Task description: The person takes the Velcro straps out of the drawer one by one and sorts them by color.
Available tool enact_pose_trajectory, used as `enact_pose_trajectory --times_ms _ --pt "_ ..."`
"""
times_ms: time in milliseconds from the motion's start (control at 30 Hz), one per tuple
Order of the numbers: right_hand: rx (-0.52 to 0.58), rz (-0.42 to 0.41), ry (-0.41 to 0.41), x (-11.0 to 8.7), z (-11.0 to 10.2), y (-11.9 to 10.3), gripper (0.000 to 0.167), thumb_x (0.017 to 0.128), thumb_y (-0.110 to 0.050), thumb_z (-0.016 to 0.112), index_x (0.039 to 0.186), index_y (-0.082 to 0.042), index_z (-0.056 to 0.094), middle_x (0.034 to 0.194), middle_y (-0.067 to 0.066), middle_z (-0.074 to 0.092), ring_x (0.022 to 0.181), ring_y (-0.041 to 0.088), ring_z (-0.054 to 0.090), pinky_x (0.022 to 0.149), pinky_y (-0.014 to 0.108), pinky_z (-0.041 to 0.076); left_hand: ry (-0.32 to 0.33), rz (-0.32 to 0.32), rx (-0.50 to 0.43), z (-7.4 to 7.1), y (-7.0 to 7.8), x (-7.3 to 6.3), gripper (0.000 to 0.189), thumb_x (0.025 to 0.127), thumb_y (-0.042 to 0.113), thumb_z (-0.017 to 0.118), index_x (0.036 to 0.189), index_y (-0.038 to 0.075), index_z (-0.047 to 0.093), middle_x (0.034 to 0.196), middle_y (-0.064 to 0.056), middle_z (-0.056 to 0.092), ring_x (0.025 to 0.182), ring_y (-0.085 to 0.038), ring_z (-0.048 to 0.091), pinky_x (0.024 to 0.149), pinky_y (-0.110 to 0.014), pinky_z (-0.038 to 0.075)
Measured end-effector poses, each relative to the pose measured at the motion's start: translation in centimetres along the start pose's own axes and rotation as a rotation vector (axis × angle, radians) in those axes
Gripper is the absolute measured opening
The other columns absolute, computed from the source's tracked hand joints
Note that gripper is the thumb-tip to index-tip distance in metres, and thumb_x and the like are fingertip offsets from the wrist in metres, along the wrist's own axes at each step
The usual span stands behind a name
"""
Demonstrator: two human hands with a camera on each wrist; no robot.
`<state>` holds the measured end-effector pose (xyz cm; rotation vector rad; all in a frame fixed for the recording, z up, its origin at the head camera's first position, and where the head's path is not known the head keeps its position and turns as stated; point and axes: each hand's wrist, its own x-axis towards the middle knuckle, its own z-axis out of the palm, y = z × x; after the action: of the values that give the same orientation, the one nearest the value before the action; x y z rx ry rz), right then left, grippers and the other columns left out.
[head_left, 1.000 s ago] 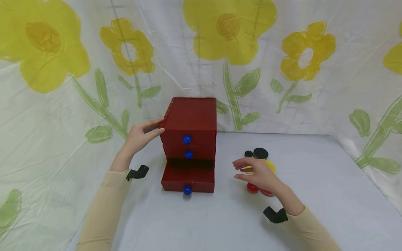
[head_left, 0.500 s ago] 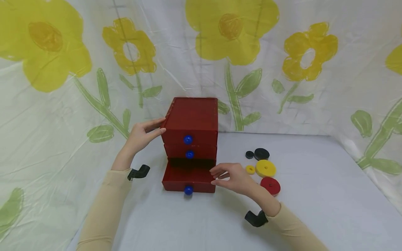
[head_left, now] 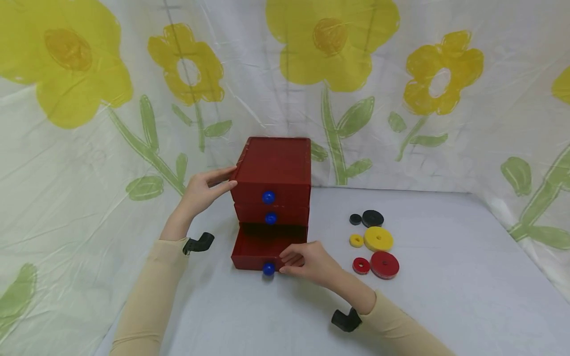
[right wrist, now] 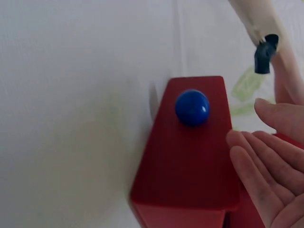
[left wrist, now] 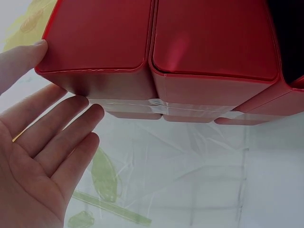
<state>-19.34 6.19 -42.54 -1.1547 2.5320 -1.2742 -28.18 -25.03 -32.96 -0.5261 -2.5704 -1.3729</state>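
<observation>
A red three-drawer chest [head_left: 276, 160] stands on the table, its bottom drawer [head_left: 247, 262] pulled out with nothing seen inside. My left hand [head_left: 196, 198] touches the chest's upper left side; in the left wrist view the thumb [left wrist: 29, 56] meets the front edge and the straight fingers lie along the side. My right hand [head_left: 313, 264] hovers over the right part of the bottom drawer's front, fingers loosely bent and holding nothing. The blue knob [right wrist: 192, 108] of that drawer sits just left of the right fingertips. Two more blue knobs mark the upper drawers, both pushed in.
Right of the chest lie paired discs, one large and one small per colour: black [head_left: 372, 218], yellow [head_left: 378, 239] and red [head_left: 384, 265]. A white sheet [head_left: 249, 99] with painted yellow flowers hangs close behind the chest.
My right hand has moved left and slightly down, from over the discs to the bottom drawer's front, uncovering the discs. The left hand keeps its place on the chest.
</observation>
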Motion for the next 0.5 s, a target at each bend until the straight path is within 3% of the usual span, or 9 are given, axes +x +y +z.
enact_pose_trajectory --times_ms 167,500 --pt "-0.034 0.016 -0.008 0.2 1.5 0.0 0.021 0.082 -0.016 0.075 0.101 -0.008 0.070 0.093 0.002 0.074 0.081 0.000 0.067 0.071 0.012 0.052 0.000 0.000 0.003 0.0 -0.1 0.1 0.049 0.086 0.044 0.066 0.132 0.031 0.057 0.134 0.002 0.057 0.122 -0.019 0.056 0.096 -0.043 0.049" --pt "-0.063 0.079 0.012 0.1 3.3 0.0 0.025 0.081 -0.020 0.076 0.100 -0.004 0.072 0.091 0.003 0.073 0.078 0.001 0.067 0.068 0.010 0.051 -0.009 -0.013 -0.013 -0.1 0.1 0.1 0.047 0.088 0.037 0.066 0.133 0.027 0.056 0.136 -0.001 0.056 0.123 -0.022 0.055 0.097 -0.043 0.049"
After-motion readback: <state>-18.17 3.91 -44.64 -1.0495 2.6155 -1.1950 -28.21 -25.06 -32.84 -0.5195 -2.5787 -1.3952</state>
